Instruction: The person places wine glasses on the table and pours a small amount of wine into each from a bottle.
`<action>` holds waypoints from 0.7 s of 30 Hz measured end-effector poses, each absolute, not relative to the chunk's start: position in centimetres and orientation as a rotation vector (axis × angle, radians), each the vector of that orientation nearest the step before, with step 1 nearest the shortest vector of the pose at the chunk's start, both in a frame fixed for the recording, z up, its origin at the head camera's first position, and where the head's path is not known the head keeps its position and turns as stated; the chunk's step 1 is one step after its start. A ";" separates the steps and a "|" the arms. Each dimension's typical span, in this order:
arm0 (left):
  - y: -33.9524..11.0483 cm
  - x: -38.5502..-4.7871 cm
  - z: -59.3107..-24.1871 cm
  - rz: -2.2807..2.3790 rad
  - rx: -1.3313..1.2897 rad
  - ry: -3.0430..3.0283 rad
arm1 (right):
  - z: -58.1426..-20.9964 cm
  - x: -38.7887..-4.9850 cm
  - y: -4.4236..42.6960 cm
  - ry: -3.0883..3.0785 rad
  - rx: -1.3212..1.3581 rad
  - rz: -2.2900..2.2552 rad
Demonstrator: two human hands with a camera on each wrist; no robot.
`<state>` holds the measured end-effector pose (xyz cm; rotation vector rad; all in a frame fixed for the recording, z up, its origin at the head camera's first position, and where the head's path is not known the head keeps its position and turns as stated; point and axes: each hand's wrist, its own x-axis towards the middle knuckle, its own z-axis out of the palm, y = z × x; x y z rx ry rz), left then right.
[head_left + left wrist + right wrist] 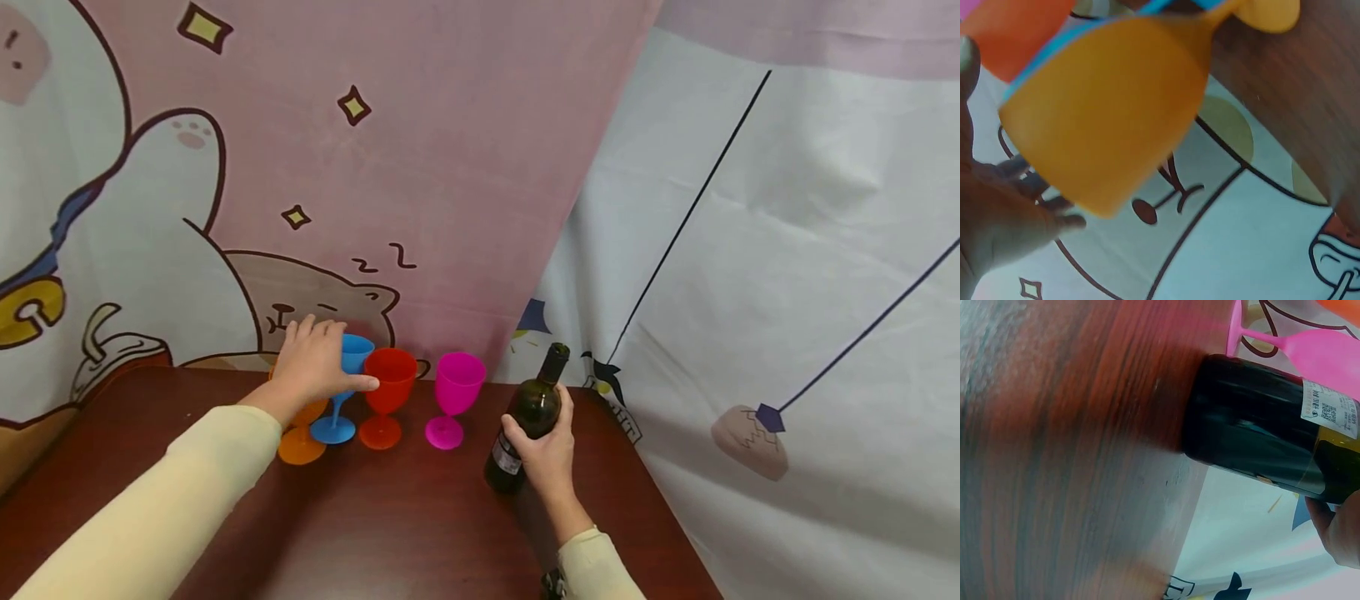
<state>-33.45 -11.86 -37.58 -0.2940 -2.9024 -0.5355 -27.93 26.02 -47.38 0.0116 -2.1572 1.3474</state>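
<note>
My right hand (549,454) grips a dark green wine bottle (537,408) round its body, thumb on the near side. A white label shows on the glass; whether its base touches the table I cannot tell. My left hand (311,362) is spread above and in front of an orange goblet (302,446), its fingers extended. The left wrist view has that orange goblet (1110,106) large, with the hand's fingers (1041,187) beside its rim. Just right of the hand stand a blue goblet (358,354) and a red goblet (391,379). A magenta goblet (459,383) stands nearer the bottle.
All the goblets stand upright in a row near the back of a dark brown wooden table (390,533). Behind it hangs a pink cartoon-printed cloth (465,167), with a white cloth (825,250) on the right. A dark object (553,583) lies by the right sleeve.
</note>
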 end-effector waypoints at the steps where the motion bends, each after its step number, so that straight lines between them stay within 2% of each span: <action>1: -12.1 -33.7 -37.3 -0.536 -0.309 -2.926 | -47.4 -27.9 26.0 -2.160 0.009 1.343; 10: -13.4 -35.6 -35.2 -0.835 -0.400 -3.135 | -47.4 -27.9 25.9 -2.154 0.005 1.329; 21: -13.8 -36.7 -35.6 -0.919 -0.383 -3.139 | -47.3 -27.9 25.9 -2.141 0.009 1.346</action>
